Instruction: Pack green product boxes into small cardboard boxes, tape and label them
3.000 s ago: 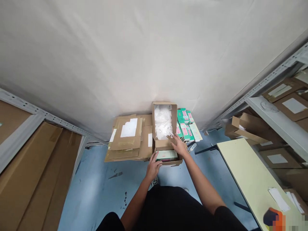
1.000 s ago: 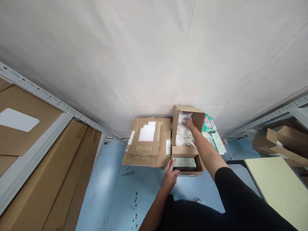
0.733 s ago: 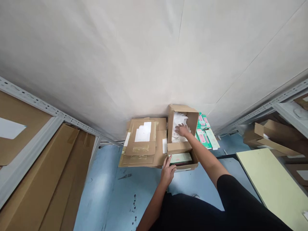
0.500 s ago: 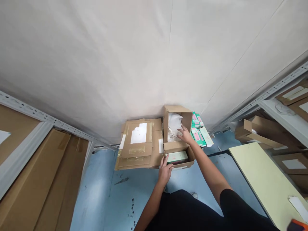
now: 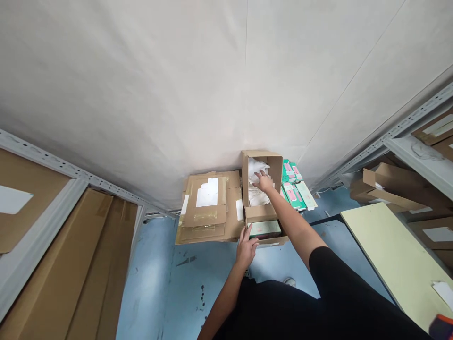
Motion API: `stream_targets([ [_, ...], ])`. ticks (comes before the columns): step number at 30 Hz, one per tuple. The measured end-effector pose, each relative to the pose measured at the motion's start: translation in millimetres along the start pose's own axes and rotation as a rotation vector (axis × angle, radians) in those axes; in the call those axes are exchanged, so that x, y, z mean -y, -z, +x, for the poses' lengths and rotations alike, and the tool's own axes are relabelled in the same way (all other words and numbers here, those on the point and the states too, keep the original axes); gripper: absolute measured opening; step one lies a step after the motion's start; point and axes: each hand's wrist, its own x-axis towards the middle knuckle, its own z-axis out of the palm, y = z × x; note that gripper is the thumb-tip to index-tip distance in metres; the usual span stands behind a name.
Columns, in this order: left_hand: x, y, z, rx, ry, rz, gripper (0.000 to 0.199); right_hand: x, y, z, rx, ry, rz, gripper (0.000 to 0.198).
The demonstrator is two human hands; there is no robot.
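1. Cardboard [image 5: 212, 210], flattened and stacked, lies at the left with white paper on top.
2. Left hand [image 5: 247, 248] touches the left end of the small box [image 5: 274, 241], thumb and fingers apart, just as it did half a second ago; it seems to steady the box, but how firmly it grips, I cannot tell.
3. Small box holds a pale-topped carton [image 5: 264, 228], green along its side, lying flat.
4. Large box [image 5: 276, 172] stands just beyond. The right hand [image 5: 264, 182], near its right edge half a second ago, now reaches further in, so the plastic [image 5: 255, 165] inside is probably being handled.
5. Right fingers touch the plastic; whether they have closed on any is unclear.
6. Plastic looks thin, white and crumpled: a puffed clump above the hand, flatter folds below, where one mass showed before.
7. Green boxes [image 5: 292, 192] with pink panels lie just right of the large box.
8. Table [image 5: 384, 243], pale, stands well apart at far right.
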Motion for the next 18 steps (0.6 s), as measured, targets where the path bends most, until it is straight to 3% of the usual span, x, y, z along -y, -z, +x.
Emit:
stream_targets([
  [5,-5.1,3.9,4.5,-0.015,0.014,0.011,0.020,12.6,-7.7,-2.6,0.080,-0.010,-0.090,0.035],
  [9,-6.1,2.7,6.7,-0.043,0.015,0.006,0.021,9.1,-1.6,-17.0,0.035,-0.021,-0.108,0.033],
  [14,-2.9,-2.6,6.6,-0.077,0.010,-0.004,0.022,-4.4,14.5,-42.0,-0.152,0.035,-0.009,0.030],
  [18,-1.9,-7.3,6.1,-0.095,0.002,0.010,0.022,-16.5,27.2,-78.7,-0.367,0.174,0.187,0.025],
])
